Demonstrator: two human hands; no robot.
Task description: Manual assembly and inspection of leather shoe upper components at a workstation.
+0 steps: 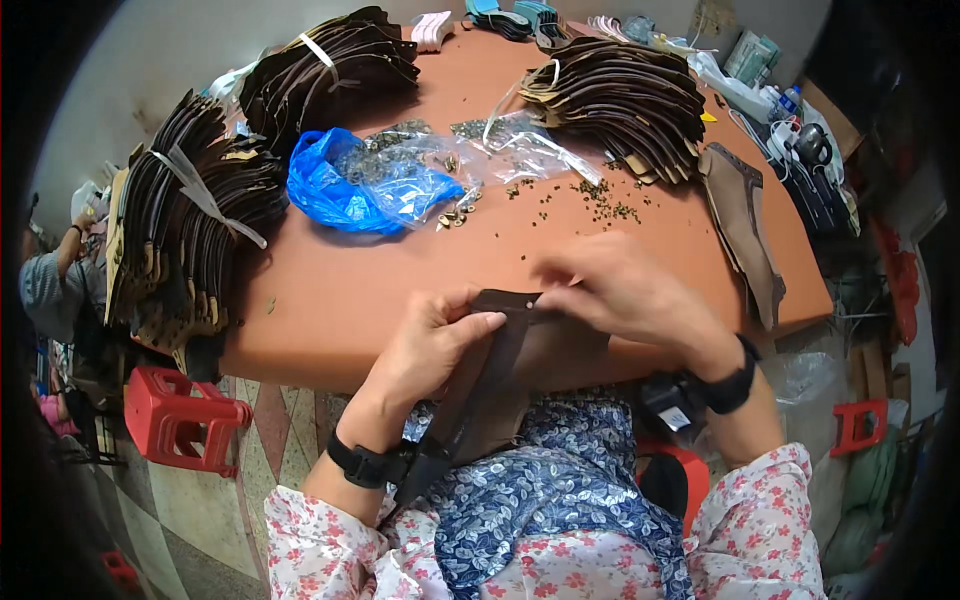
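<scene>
The small white label (676, 418) on the black box (662, 396) below the right hand (620, 285) is too small to read, and no other lettering can be made out.

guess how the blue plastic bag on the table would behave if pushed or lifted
The blue bag will probably fold, its thin film being creased. The clear bag overlapping it could drag along. Pushed right, it may nudge the small metal pieces beside it.
</scene>
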